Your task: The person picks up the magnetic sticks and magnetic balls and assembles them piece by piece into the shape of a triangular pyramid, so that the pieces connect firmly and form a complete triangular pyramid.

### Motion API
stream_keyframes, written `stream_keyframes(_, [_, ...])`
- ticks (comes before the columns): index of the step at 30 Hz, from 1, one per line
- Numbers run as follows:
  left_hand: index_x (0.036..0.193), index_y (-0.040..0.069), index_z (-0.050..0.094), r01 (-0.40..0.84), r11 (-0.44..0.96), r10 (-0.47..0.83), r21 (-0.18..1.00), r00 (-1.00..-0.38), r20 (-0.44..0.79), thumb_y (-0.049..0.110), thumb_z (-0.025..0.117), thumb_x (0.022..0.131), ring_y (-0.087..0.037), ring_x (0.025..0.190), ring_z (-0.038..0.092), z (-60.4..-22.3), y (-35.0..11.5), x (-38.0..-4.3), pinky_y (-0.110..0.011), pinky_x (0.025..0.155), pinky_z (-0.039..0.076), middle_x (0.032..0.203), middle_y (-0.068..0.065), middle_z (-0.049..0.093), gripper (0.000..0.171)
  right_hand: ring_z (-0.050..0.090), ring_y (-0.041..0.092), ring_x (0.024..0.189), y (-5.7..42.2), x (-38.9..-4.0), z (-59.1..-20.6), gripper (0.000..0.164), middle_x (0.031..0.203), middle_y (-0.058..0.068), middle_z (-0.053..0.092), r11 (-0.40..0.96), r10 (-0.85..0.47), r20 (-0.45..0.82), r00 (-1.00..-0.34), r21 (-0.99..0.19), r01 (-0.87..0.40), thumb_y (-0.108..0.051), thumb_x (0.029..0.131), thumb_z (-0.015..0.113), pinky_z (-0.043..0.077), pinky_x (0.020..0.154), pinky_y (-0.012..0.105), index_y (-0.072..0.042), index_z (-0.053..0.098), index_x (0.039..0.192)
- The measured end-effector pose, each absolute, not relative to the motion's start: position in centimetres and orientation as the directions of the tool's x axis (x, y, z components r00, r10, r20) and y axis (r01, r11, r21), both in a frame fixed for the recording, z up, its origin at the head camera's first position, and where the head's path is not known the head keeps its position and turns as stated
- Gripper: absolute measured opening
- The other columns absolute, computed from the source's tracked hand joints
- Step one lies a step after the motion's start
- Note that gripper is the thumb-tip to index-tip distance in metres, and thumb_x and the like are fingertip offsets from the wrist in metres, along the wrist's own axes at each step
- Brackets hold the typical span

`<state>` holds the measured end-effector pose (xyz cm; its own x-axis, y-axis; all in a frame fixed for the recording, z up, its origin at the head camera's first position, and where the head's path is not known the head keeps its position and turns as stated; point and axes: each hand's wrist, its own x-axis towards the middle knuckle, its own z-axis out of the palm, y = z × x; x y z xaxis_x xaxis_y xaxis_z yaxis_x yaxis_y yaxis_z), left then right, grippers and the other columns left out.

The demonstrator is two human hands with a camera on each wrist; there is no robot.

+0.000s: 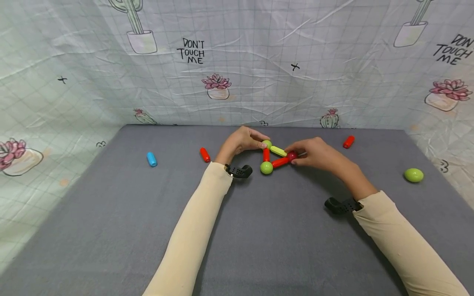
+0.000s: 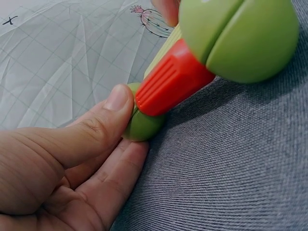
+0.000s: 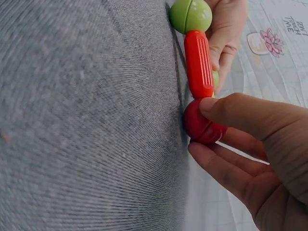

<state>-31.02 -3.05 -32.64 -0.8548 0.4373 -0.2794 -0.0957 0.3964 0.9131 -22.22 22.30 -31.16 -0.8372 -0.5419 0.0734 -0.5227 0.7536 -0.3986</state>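
Note:
A small triangle of balls and rods lies between the hands near the back of the table. My left hand (image 1: 242,142) pinches the far green ball (image 2: 139,126) between thumb and fingers. With thumb and fingertips, my right hand (image 1: 314,154) grips the dark red ball (image 3: 198,120) at the right corner. The near green ball (image 1: 266,167) is untouched by either hand. One red rod (image 2: 173,79) joins the two green balls. Another red rod (image 3: 198,62) links the near green ball to the red ball, and a yellow-green rod (image 1: 278,151) spans the far side.
Left of the hands lie a loose red rod (image 1: 205,155) and a blue rod (image 1: 152,159). A red rod (image 1: 349,142) sits at the back right, and a green ball (image 1: 413,175) near the right edge. A printed cloth (image 1: 252,94) rises behind the grey table (image 1: 281,246).

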Motion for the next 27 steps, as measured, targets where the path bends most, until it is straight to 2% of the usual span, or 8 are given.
stream_keyframes(6, [0.117, 0.014, 0.079, 0.021, 0.484, 0.431, 0.875, -0.876, -0.217, 0.015, 0.082, 0.087, -0.013, 0.104, 0.063, -32.2, -2.9, -30.6, -0.024, 0.086, 0.052, 0.118, -0.002, 0.075, 0.03, 0.067, 0.018, 0.089, 22.4, -22.4, -31.4, 0.034, 0.108, 0.007, 0.077, 0.778, -0.51, 0.101, -0.854, -0.37, -0.508, -0.017, 0.087, 0.082, 0.054, 0.075, 0.037, -0.009, 0.077, 0.12])
stream_keyframes(13, [0.117, 0.009, 0.078, 0.133, 0.577, 0.42, 0.806, -0.895, -0.153, 0.015, 0.082, 0.088, -0.014, 0.097, 0.065, -31.3, -2.4, -29.6, -0.02, 0.076, 0.053, 0.117, -0.007, 0.075, 0.03, 0.069, 0.021, 0.094, 22.3, -22.3, -31.8, 0.034, 0.107, 0.009, 0.077, 0.778, -0.479, 0.146, -0.866, -0.387, -0.495, -0.017, 0.084, 0.086, 0.053, 0.075, 0.038, -0.009, 0.079, 0.116])
stream_keyframes(16, [0.117, 0.008, 0.078, 0.136, 0.587, 0.42, 0.798, -0.894, -0.157, 0.015, 0.082, 0.087, -0.013, 0.095, 0.065, -31.2, -2.4, -29.5, -0.02, 0.073, 0.052, 0.116, -0.008, 0.075, 0.03, 0.069, 0.022, 0.093, 22.0, -22.2, -31.9, 0.036, 0.107, 0.009, 0.077, 0.785, -0.461, 0.151, -0.874, -0.391, -0.482, -0.016, 0.082, 0.087, 0.054, 0.075, 0.038, -0.009, 0.079, 0.116])
stream_keyframes(21, [0.116, 0.009, 0.079, 0.092, 0.595, 0.401, 0.799, -0.895, -0.196, 0.013, 0.082, 0.087, -0.011, 0.086, 0.061, -31.1, -2.4, -29.5, -0.019, 0.069, 0.051, 0.116, -0.008, 0.075, 0.029, 0.072, 0.025, 0.092, 21.3, -22.0, -31.7, 0.04, 0.101, 0.012, 0.077, 0.79, -0.429, 0.138, -0.892, -0.42, -0.445, -0.015, 0.079, 0.089, 0.057, 0.08, 0.043, -0.002, 0.074, 0.114])
stream_keyframes(24, [0.115, 0.009, 0.079, 0.08, 0.602, 0.397, 0.795, -0.893, -0.211, 0.013, 0.082, 0.087, -0.011, 0.084, 0.058, -31.0, -2.3, -29.6, -0.018, 0.068, 0.05, 0.116, -0.007, 0.075, 0.029, 0.072, 0.024, 0.092, 21.5, -22.0, -31.6, 0.035, 0.099, 0.011, 0.077, 0.783, -0.434, 0.129, -0.892, -0.437, -0.444, -0.015, 0.08, 0.089, 0.057, 0.08, 0.043, -0.003, 0.074, 0.109])
stream_keyframes(27, [0.115, 0.01, 0.079, 0.084, 0.605, 0.404, 0.792, -0.889, -0.215, 0.014, 0.082, 0.087, -0.01, 0.083, 0.058, -31.0, -2.1, -29.6, -0.018, 0.067, 0.05, 0.115, -0.007, 0.075, 0.029, 0.071, 0.022, 0.093, 22.1, -22.0, -31.6, 0.031, 0.102, 0.007, 0.077, 0.781, -0.451, 0.109, -0.886, -0.432, -0.451, -0.017, 0.084, 0.086, 0.056, 0.08, 0.041, -0.007, 0.077, 0.112])
